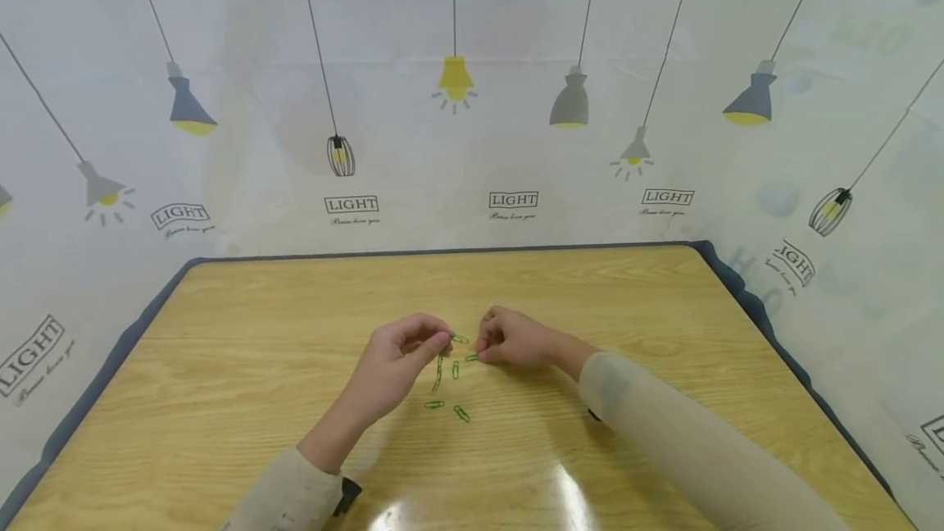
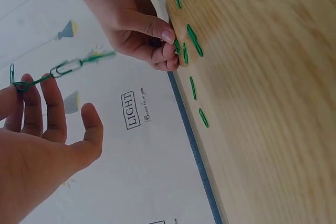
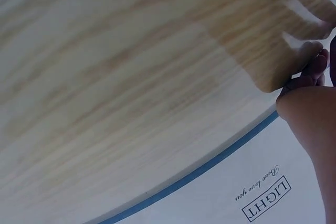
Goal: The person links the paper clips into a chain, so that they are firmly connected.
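Note:
My left hand (image 1: 394,367) pinches one end of a short chain of linked green paper clips (image 2: 65,68) between thumb and fingers. The chain dangles below the fingertips in the head view and is partly blurred in the left wrist view. My right hand (image 1: 516,338) is low over the table, its thumb and fingers pinching a single green paper clip (image 1: 472,358). In the right wrist view, only part of the right hand (image 3: 310,77) shows at the right edge, and its clip is hidden. Loose clips, such as one paper clip (image 1: 456,369), lie between the hands.
Nearer the front, two more green paper clips (image 1: 434,405) lie on the wooden table (image 1: 280,310). A dark blue edge (image 1: 442,254) borders the tabletop. Behind it stands a white wall covering (image 1: 413,129) printed with lamps.

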`<move>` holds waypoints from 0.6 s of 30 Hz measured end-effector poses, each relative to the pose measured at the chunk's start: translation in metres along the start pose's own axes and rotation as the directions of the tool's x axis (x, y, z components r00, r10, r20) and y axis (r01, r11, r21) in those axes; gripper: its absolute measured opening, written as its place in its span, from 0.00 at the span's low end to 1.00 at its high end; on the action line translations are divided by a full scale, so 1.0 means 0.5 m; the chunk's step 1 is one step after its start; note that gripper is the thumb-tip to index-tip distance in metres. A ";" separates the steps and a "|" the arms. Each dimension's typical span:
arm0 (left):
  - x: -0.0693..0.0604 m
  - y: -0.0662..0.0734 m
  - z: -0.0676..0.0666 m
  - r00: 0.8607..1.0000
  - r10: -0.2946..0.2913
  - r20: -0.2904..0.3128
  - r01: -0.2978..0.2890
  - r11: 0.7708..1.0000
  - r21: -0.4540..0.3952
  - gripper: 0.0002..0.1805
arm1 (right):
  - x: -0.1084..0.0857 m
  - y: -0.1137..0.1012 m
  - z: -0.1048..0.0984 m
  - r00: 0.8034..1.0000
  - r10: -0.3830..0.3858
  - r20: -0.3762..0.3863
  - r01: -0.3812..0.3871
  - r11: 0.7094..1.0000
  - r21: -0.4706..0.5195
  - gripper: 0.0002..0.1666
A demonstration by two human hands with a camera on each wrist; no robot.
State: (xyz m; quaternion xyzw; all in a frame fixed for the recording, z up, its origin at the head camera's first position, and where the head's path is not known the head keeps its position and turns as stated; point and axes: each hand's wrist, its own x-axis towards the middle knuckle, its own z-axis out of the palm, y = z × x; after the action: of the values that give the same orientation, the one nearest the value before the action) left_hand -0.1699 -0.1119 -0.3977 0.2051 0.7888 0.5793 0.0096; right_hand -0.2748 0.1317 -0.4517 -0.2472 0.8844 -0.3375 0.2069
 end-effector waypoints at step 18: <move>0.002 -0.004 -0.001 1.000 -0.012 -0.002 0.012 1.000 0.015 0.10 | -0.013 0.015 -0.026 0.998 -0.021 -0.058 0.025 0.997 0.076 0.04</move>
State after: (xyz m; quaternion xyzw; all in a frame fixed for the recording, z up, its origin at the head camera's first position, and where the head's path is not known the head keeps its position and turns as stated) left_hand -0.1715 -0.1124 -0.3994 0.1998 0.7943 0.5736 0.0105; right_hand -0.2789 0.1469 -0.4467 -0.2397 0.8734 -0.3804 0.1871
